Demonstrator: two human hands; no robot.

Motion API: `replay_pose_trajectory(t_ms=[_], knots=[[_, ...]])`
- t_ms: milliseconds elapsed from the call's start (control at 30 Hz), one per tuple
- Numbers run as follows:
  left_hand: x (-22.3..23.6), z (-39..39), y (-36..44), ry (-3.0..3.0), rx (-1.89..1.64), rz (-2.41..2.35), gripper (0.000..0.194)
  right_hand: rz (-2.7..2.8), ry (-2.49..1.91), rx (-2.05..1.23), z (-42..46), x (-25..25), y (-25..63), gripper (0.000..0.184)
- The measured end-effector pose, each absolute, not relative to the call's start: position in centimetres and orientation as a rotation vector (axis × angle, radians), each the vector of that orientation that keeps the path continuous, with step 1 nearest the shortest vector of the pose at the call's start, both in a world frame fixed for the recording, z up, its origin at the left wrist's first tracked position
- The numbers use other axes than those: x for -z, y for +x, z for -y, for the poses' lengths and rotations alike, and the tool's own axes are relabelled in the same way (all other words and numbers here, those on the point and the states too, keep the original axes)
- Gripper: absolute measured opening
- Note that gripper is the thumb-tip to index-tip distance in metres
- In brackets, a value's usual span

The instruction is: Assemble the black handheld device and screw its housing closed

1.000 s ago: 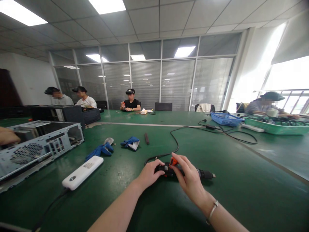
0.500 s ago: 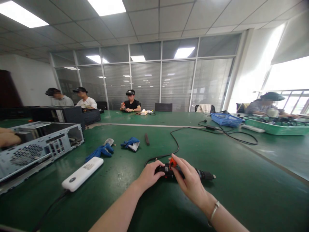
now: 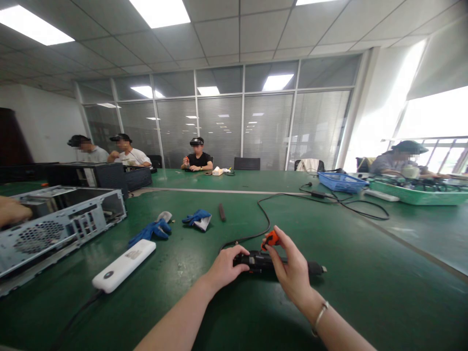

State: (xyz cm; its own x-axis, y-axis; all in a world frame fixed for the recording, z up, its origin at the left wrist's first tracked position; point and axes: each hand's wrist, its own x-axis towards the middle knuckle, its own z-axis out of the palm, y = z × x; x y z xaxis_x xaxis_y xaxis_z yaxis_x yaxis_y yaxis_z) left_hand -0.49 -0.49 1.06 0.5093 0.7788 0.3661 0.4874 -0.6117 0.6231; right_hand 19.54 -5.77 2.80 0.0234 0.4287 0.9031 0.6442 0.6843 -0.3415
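Note:
A black corded electric screwdriver [image 3: 265, 263] lies on the green table [image 3: 175, 302], its tip pointing right. My left hand [image 3: 227, 265] is closed round its rear end, thumb at the near side. Between the thumb and fingers of my right hand [image 3: 292, 268] is a small orange and black piece [image 3: 270, 239], pinched just above the screwdriver's body. Its exact kind is too small to tell. The palm of that hand covers part of the tool. From the rear end a black cord [image 3: 268, 214] runs away over the table.
At the left lie a white power bank-like box [image 3: 126, 265], blue gloves [image 3: 151, 231] and an open computer case [image 3: 66, 224], with another person's hand [image 3: 12, 209] at it. A dark bar [image 3: 222, 212] lies ahead. Blue [image 3: 341, 183] and green baskets [image 3: 420, 195] stand far right.
My right hand has lifted the orange piece up and slightly right, off the screwdriver's body. My left hand keeps its hold at the rear end.

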Motion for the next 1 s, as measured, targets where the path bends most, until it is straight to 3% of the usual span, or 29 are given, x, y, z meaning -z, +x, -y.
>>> replay_pose_trajectory(t_ms=[367,567,733,1000], knots=[[-1.3,0.5,-0.3,2.283,-0.815,-1.017,0.042,1.785,-1.246,0.082,2.6,-5.7,18.1,0.052],[-1.1,0.3,-0.2,2.210,-0.814,-1.017,0.041,1.677,-1.199,-0.087,2.4,-5.4,17.6,0.053],[-0.9,0.1,-0.2,2.184,-0.801,-1.006,0.043,1.619,-1.245,0.086,2.6,-4.3,18.0,0.055],[-0.7,0.1,-0.1,2.167,-0.769,-1.031,0.043,1.605,-1.191,0.051,2.1,-3.7,18.3,0.057]])
